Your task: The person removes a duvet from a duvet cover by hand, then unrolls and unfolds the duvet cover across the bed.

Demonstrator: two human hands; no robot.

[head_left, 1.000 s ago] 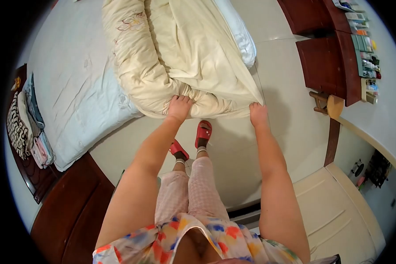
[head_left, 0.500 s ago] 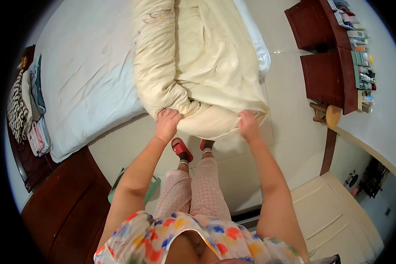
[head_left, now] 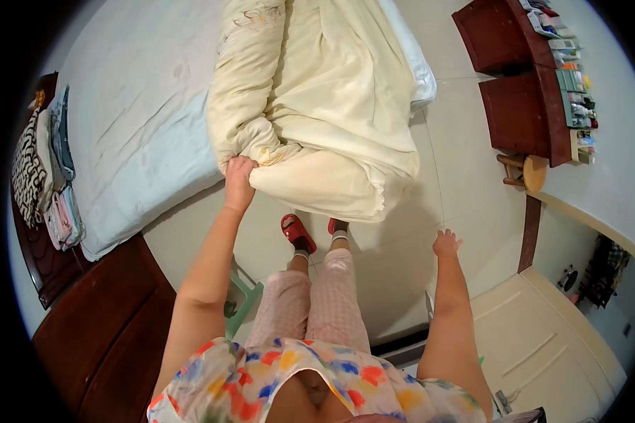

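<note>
A cream quilt (head_left: 331,92) lies partly rolled over the end of the bed, with a stitched flower on its rolled left part. Its near corner bulges out over the floor. My left hand (head_left: 240,182) is closed on the quilt's near left edge. Away to the right of the quilt, my right hand (head_left: 446,242) hangs over the floor with its fingers apart, touching nothing. Under the quilt is the light blue mattress (head_left: 148,169), which shows on both sides.
Folded clothes (head_left: 46,169) sit left of the bed. A dark red cabinet (head_left: 515,116) with bottles on top and a round wooden stool (head_left: 534,173) are at the right. A green plastic stool (head_left: 243,303) stands by my left arm. Red slippers are on my feet.
My right hand has let go of the quilt and moved right and toward me. The quilt's near right corner, earlier pulled out taut, now hangs loose and rounded. My left hand has shifted left, still gripping.
</note>
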